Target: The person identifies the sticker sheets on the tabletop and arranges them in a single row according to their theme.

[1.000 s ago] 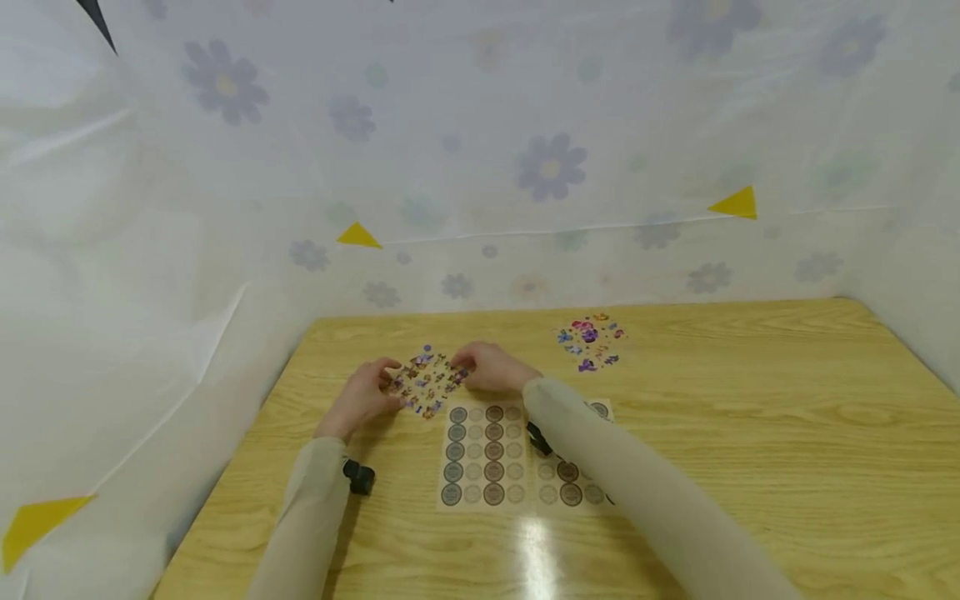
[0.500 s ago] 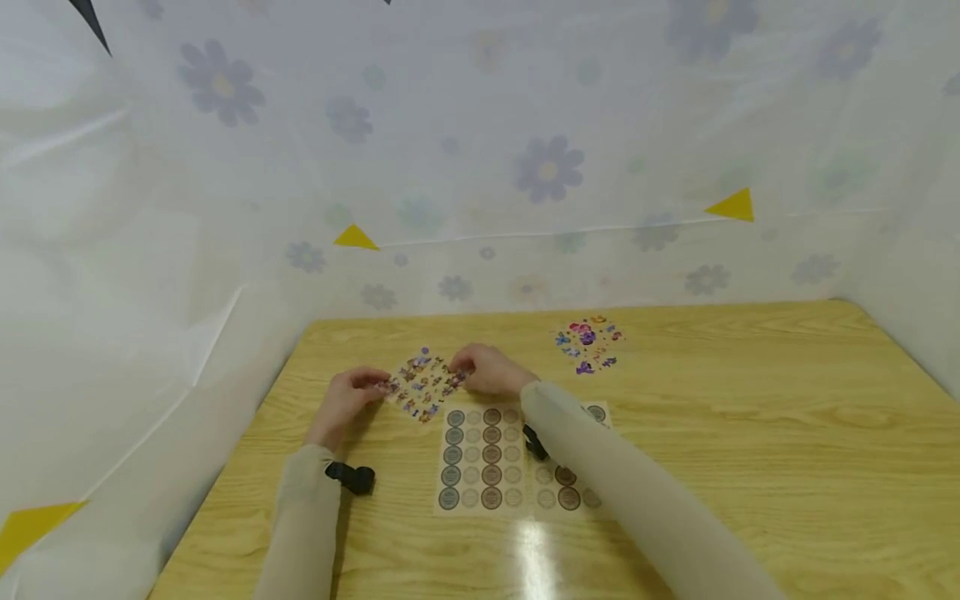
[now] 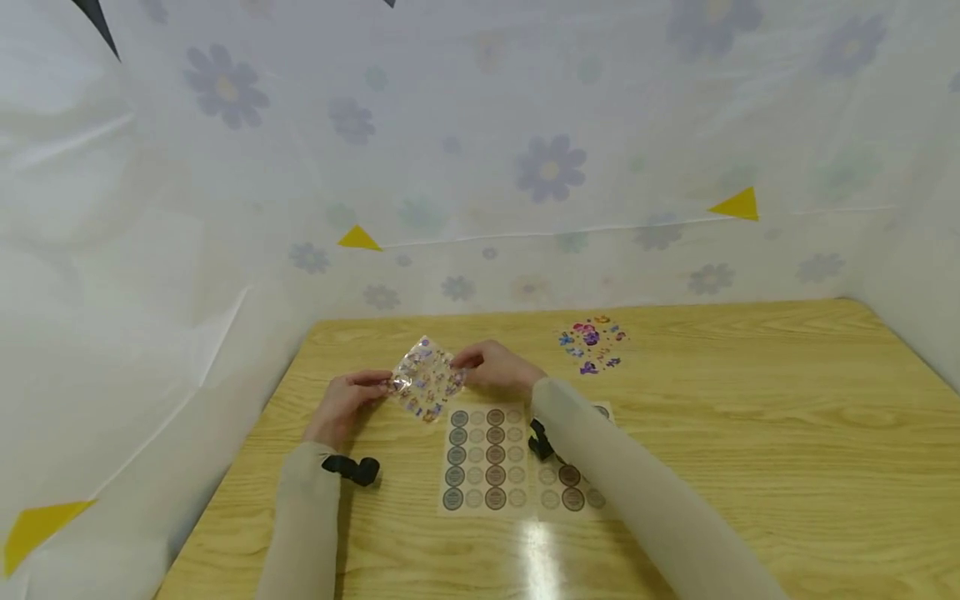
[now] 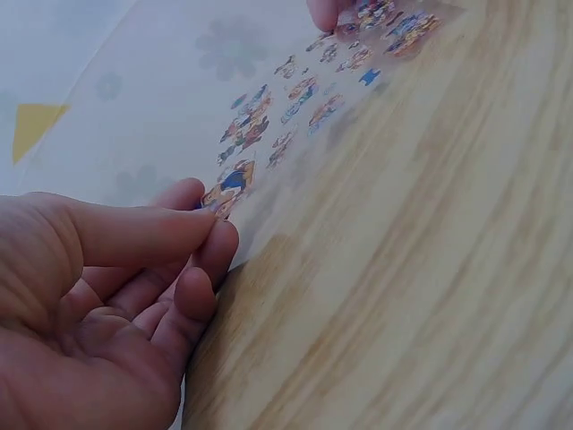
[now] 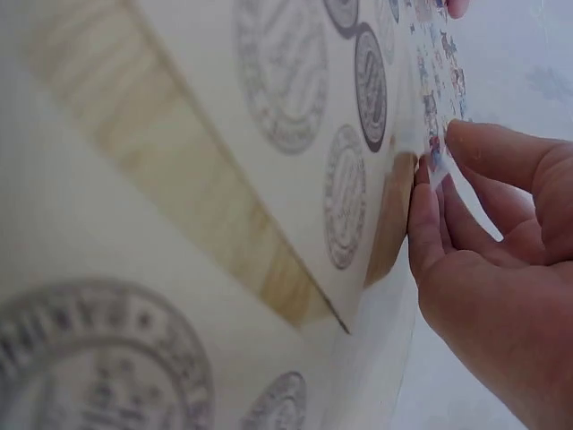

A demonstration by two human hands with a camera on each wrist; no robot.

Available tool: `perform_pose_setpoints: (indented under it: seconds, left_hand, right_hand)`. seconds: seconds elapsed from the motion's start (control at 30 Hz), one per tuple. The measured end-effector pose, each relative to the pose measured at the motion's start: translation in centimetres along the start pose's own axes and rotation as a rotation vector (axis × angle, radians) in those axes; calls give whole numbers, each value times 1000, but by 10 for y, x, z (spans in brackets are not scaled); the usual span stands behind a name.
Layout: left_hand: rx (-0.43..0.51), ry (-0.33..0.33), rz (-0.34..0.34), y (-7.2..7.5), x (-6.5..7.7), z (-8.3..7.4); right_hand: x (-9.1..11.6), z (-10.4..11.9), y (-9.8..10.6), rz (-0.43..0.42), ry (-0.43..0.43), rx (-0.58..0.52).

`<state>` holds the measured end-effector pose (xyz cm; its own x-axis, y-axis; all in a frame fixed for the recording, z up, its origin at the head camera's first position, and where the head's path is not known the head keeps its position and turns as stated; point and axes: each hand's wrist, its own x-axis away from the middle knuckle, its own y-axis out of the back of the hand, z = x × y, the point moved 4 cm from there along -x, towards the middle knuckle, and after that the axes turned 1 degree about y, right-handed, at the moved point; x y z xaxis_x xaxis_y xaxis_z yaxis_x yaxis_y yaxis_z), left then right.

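A clear sticker sheet [image 3: 424, 385] with small colourful figures is held between both hands, turned cornerwise and shining with glare on its left part. My left hand [image 3: 341, 410] pinches its left corner; in the left wrist view the thumb of the left hand [image 4: 116, 287] lies over the edge, fingers behind. At the opposite corner my right hand [image 3: 498, 368] grips the sheet between thumb and fingers. The right wrist view shows the right hand [image 5: 510, 242] pinching the sheet's corner, close beyond the paper sheets with round stamps.
Two paper sheets of round stamp stickers lie side by side nearer the body, the left sheet [image 3: 484, 458] in full view, the right sheet [image 3: 570, 487] partly under the right sleeve. Another clear sticker sheet [image 3: 591, 343] lies farther back. A flowered curtain [image 3: 480, 167] surrounds the wooden table [image 3: 750, 417].
My left hand has shifted from spread fingers around the sheet's left corner to a pinch on it. The sheet has tilted and now catches the light. The right hand stays nearly still.
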<state>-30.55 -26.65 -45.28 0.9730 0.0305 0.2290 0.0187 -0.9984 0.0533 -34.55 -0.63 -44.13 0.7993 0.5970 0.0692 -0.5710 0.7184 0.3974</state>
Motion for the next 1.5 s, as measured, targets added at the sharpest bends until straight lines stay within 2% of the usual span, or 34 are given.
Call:
perform_pose_setpoints:
  seconds: [0.17,0.47,0.7,0.77,1.0,1.23,1.5]
  left_hand:
    - [49,32,11,1,-1,1]
    - [39,46,-10,0,-1,0]
    - [143,74,-11,-2,2,-2]
    - [127,60,-4,-1,3,-4]
    - [-25,10,-2,-4,6,-12]
    - [-3,-22,41,-15,13,-15]
    - [-58,-40,49,-35,18,-30]
  right_hand:
    - [-3,0,1,-5,27,32]
    - [-6,3,1,-45,19,94]
    - [-6,8,1,-56,16,92]
    - [-4,12,3,-57,15,81]
    - [9,27,12,-56,28,2]
    - [25,22,19,-60,58,-14]
    - [51,17,30,-96,34,-90]
